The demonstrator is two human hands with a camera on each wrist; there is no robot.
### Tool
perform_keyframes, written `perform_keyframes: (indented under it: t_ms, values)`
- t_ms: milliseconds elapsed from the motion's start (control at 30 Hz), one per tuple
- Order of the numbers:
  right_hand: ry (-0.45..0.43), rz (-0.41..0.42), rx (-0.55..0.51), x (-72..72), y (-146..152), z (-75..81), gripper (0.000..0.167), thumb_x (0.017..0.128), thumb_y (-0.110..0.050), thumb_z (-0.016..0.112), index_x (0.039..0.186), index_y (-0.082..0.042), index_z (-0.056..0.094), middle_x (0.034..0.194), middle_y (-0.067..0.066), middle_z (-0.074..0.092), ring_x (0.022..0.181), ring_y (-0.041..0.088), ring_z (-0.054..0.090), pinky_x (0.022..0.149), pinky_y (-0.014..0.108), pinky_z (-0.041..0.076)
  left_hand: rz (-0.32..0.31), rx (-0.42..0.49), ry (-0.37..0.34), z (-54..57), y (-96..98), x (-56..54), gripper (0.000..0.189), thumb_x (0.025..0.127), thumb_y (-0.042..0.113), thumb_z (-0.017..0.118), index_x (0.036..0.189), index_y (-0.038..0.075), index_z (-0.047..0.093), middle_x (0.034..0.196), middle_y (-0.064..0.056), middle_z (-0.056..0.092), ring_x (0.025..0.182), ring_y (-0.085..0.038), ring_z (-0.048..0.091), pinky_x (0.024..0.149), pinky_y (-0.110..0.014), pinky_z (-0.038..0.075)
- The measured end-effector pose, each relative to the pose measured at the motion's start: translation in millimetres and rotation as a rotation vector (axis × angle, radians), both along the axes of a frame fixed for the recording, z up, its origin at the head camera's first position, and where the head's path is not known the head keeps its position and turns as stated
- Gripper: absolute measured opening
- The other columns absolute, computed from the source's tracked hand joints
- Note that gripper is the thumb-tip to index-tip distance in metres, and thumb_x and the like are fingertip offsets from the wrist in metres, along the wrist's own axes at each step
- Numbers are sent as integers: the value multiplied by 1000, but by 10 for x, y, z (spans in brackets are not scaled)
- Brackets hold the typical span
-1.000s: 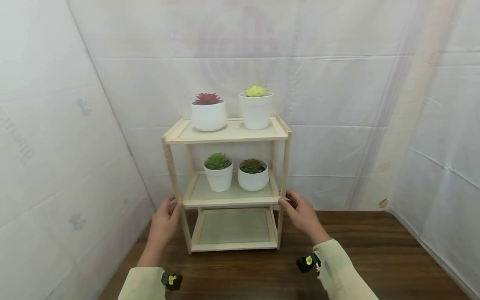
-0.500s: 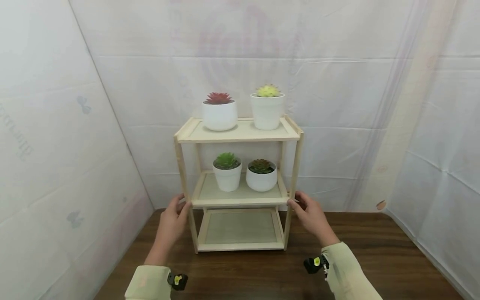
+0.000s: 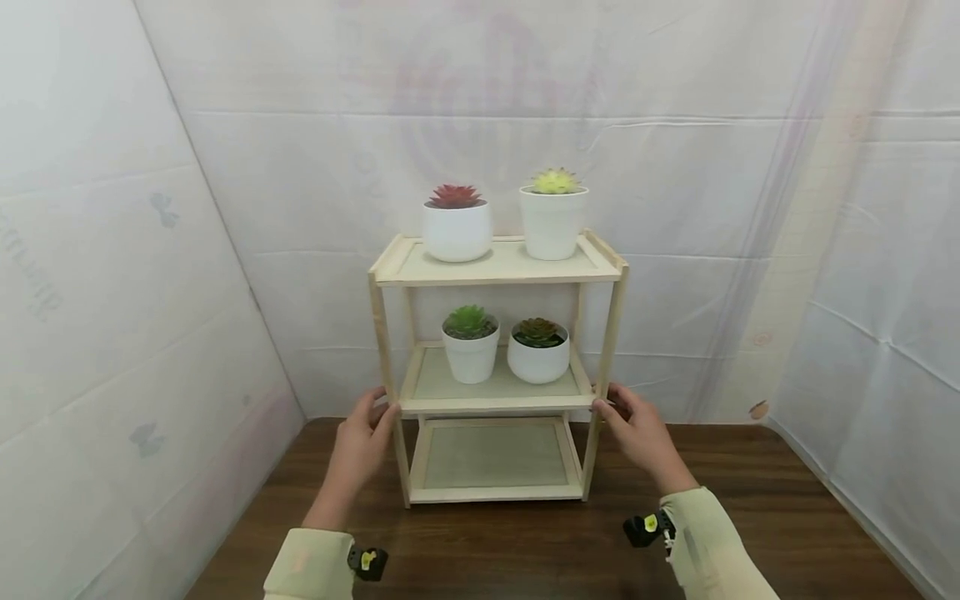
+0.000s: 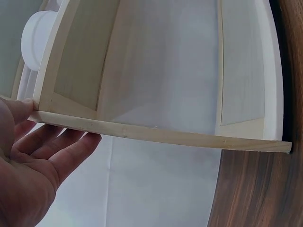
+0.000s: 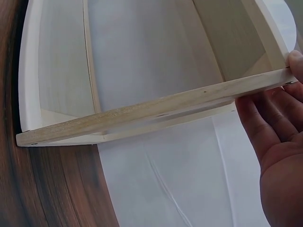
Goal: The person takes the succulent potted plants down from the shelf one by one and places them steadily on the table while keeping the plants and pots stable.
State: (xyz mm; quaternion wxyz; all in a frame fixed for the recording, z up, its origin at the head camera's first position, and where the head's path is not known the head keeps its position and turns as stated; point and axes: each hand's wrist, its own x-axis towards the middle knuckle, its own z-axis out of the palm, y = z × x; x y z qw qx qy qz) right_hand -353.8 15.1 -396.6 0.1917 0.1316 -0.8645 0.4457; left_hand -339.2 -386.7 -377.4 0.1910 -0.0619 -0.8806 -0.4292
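A pale wooden three-tier plant shelf (image 3: 498, 405) stands upright on the table in the head view. My left hand (image 3: 363, 446) grips its left front post at middle-tier height, thumb in front and fingers along the outer side. Opposite, my right hand (image 3: 641, 433) holds the right front post the same way. Two white pots sit on top: one with a red succulent (image 3: 456, 197), one with a yellow-green succulent (image 3: 555, 182). Below, the middle tier bears a green succulent (image 3: 470, 322) and a brownish-green succulent (image 3: 539, 332), also in white pots. Only the bare panel (image 3: 495, 454) shows on the bottom tier.
Dark wood-grain table (image 3: 487, 550) extends around the shelf's feet. White sheeting covers the back wall (image 3: 675, 192), close behind the shelf, as well as the left wall (image 3: 97, 292) and right wall (image 3: 892, 275). Each wrist carries a small black camera (image 3: 369, 564).
The shelf, with its pots, has shifted steadily to the right across the table. Both hands have moved along with it, keeping their hold on the posts.
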Motion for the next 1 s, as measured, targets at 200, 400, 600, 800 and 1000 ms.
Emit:
perform_keyframes:
  t_ms: [200, 400, 600, 800, 1000]
  values:
    - [8, -5, 12, 10, 0, -1, 51, 99, -37, 53, 135, -2, 52, 125, 22, 64, 109, 34, 65, 85, 44, 56, -7, 11, -4, -19, -8, 1, 49, 101, 38, 49, 141, 9, 44, 130, -23, 60, 116, -39, 61, 93, -54, 50]
    - [12, -19, 19, 16, -5, 0, 48, 100, -35, 53, 134, -2, 53, 122, 22, 65, 108, 35, 65, 83, 42, 57, -28, 13, 12, -30, -29, -34, 49, 100, 38, 51, 140, 10, 46, 130, -22, 60, 119, -36, 60, 93, -52, 51]
    - [9, -23, 3, 46, -18, 8, 49, 100, -34, 53, 135, 1, 52, 123, 25, 63, 109, 36, 64, 82, 40, 57, -38, 19, 19, -29, -33, -52, 46, 100, 35, 52, 140, 11, 46, 129, -21, 62, 118, -36, 61, 92, -52, 52]
    - [0, -39, 9, 59, -16, -5, 50, 101, -36, 50, 136, 0, 50, 126, 24, 62, 112, 37, 62, 86, 43, 55, -44, 24, 15, -5, -22, -40, 45, 101, 34, 52, 140, 11, 47, 129, -23, 61, 117, -37, 61, 92, -52, 52]
    - [14, -46, 44, 79, -17, -15, 51, 102, -37, 48, 138, 0, 49, 125, 24, 63, 113, 38, 61, 87, 49, 53, -41, 21, 21, -33, -32, -43, 42, 101, 32, 52, 138, 14, 48, 128, -23, 61, 116, -36, 61, 90, -51, 53]
